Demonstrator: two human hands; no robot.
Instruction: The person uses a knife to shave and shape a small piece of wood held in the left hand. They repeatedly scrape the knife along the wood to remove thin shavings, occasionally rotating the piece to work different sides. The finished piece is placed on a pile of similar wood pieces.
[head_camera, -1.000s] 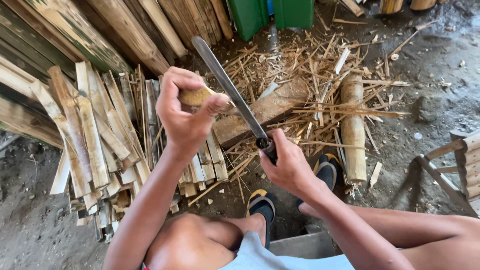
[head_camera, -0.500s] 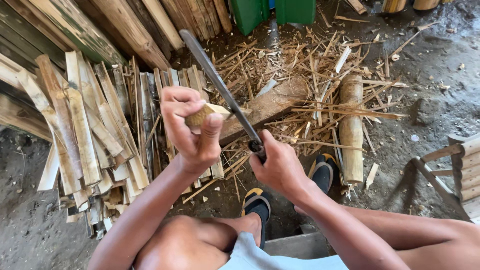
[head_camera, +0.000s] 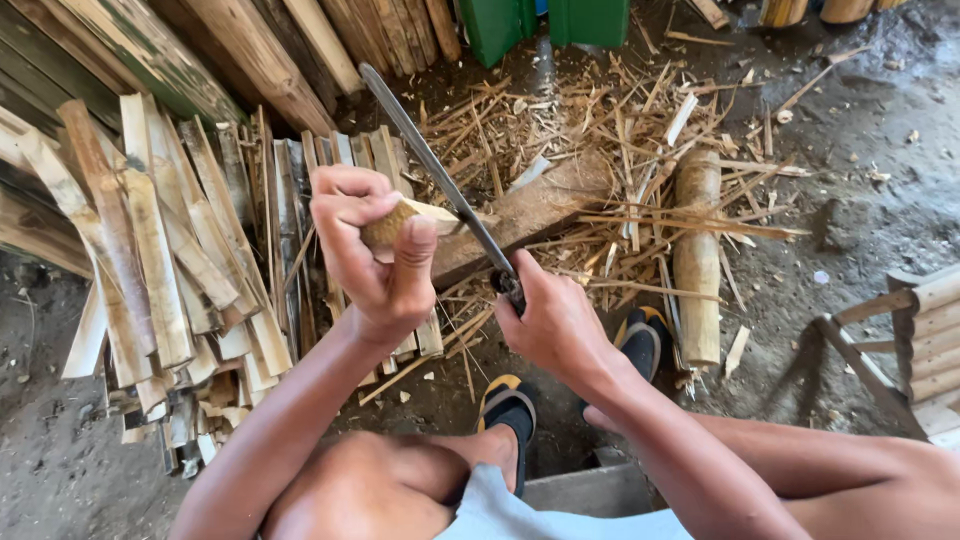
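Bare arms, pale-blue shorts (head_camera: 560, 515), black yellow-edged sandals (head_camera: 507, 405).

Long knife blade (head_camera: 430, 170): dull grey metal, matt, worn. Small piece (head_camera: 400, 222) in the left hand (head_camera: 372, 262): pale bamboo or wood, rough and fibrous at the cut end. Stacked slats (head_camera: 170, 260): split bamboo, dry, matt, splintery. Chopping block (head_camera: 530, 215): raw weathered wood. Shavings (head_camera: 640, 130): straw-coloured, stringy. Ground (head_camera: 860, 150): rough grey earth or concrete. Sandals (head_camera: 508, 408): black rubbery material, yellow edging.
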